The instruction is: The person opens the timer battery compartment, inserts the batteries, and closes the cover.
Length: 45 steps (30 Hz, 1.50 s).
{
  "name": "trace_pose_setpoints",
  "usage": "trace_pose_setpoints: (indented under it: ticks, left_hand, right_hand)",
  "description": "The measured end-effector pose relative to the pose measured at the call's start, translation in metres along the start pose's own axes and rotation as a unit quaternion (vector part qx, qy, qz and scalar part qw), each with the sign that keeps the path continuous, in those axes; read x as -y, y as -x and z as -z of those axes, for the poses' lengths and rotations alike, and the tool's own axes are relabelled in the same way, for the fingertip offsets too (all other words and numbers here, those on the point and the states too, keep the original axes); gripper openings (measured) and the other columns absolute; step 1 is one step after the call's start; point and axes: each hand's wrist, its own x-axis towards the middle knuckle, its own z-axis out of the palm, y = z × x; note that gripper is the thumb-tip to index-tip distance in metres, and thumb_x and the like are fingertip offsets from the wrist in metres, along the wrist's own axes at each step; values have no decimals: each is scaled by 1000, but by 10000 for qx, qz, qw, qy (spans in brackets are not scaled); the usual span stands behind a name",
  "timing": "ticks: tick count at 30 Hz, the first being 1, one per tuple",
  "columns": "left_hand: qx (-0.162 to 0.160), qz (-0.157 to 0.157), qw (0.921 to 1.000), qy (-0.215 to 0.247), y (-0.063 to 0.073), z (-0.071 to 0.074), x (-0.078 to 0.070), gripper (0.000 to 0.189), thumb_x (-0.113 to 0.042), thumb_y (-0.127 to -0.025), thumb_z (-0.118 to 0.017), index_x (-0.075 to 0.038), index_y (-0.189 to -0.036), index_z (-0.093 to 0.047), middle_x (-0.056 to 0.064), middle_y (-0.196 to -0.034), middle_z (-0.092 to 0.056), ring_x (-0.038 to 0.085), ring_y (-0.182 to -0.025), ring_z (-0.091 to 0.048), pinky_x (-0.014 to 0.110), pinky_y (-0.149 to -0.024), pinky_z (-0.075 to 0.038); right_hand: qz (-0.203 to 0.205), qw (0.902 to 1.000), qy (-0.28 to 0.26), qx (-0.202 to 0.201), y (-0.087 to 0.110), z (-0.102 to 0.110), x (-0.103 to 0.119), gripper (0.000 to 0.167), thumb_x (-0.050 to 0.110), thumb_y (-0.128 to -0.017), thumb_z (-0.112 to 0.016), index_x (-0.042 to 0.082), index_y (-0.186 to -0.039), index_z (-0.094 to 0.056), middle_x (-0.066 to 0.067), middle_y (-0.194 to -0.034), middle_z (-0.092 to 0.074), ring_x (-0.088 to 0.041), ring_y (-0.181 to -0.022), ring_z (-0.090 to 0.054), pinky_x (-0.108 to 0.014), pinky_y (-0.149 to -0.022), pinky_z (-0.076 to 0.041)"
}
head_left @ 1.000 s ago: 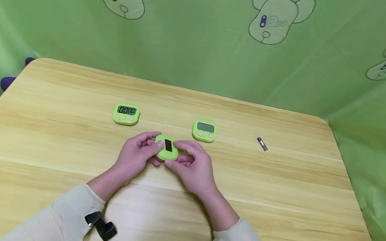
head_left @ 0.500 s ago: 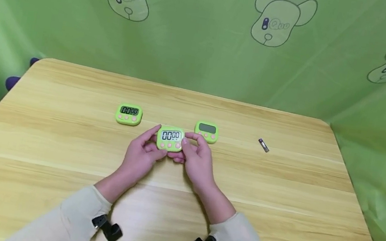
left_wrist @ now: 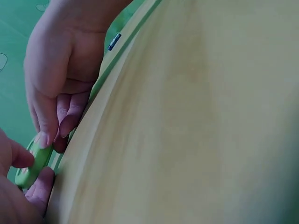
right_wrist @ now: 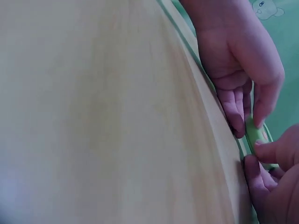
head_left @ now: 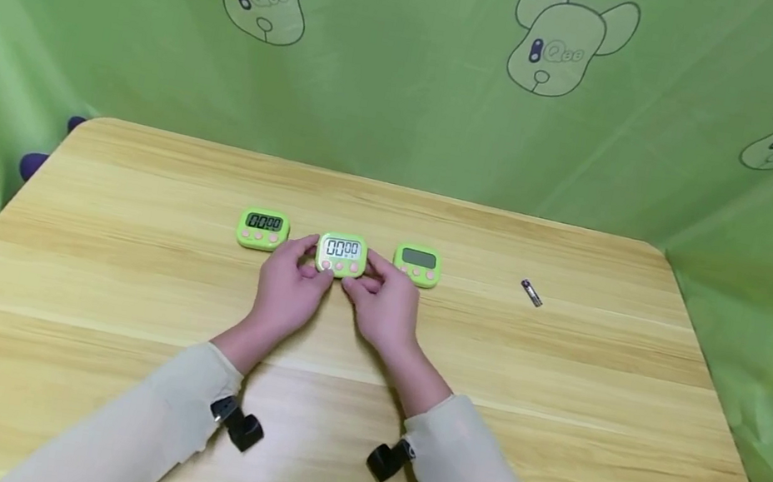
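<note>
Both hands hold one light-green digital timer [head_left: 342, 257] between them, its screen up and reading 00:00 above pink buttons. My left hand [head_left: 290, 285] grips its left side, with the thumb at the lower front edge. On the other side, my right hand [head_left: 385, 300] pinches the right edge and lower corner. In the left wrist view the timer [left_wrist: 33, 164] shows edge-on between the fingers of both hands, just over the tabletop or touching it; I cannot tell which. The right wrist view shows the timer [right_wrist: 255, 135] partly hidden by fingers.
A second green timer [head_left: 262, 230] showing 00:00 lies close to the left hand. To the right lies a third timer [head_left: 417, 265] with a blank screen, its lower left near the right hand. Farther right is a small battery [head_left: 532, 293] on the wooden table [head_left: 561, 387]. Green curtains surround the table.
The held timer was back side up with a dark rectangle showing, then turned screen-up. Both hands have since carried it away from the body, into line between the other two timers.
</note>
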Motion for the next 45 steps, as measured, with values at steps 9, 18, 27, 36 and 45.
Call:
trace_pose_setpoints:
  ticks: [9,18,27,36,45]
  left_hand:
    - [71,58,9990,-442,-13,-2,-2,55,-1,-88,-66,9,-140,-49,16,-111,-55,18,-76,-59,30,-64,-55]
    - [286,-21,9977,-613,-18,-2,5,58,-3,-89,-68,8,-142,-47,19,-122,-57,18,-77,-65,29,-66,-59]
    - [152,-190,9958,-884,-19,-4,6,57,-5,-89,-69,8,-140,-49,20,-132,-55,21,-84,-65,30,-75,-59]
    - [83,-244,9945,-1012,-18,-5,6,56,-5,-90,-68,11,-139,-49,23,-133,-52,22,-86,-64,33,-79,-58]
    - [98,-13,9973,-723,0,-7,1,74,3,-81,-74,3,-147,-40,19,-134,-41,17,-83,-64,25,-70,-59]
  right_hand:
    - [-37,9906,1365,29,-13,0,7,51,18,-87,-81,3,-133,-63,0,-80,-65,-11,-70,-63,-26,-61,-54]
    - [-25,9796,2002,144,-18,-4,6,41,25,-93,-75,7,-129,-67,4,-77,-62,-13,-67,-57,-28,-56,-47]
    - [-27,9724,2327,139,-22,-7,6,33,30,-94,-72,11,-121,-69,3,-74,-58,-16,-65,-54,-31,-52,-43]
    - [-17,9709,2388,157,-21,-7,7,37,32,-95,-72,10,-124,-68,2,-74,-58,-16,-64,-53,-31,-50,-42]
    - [268,9769,2096,302,-5,4,6,49,27,-93,-75,1,-133,-62,5,-82,-63,-14,-72,-57,-31,-66,-51]
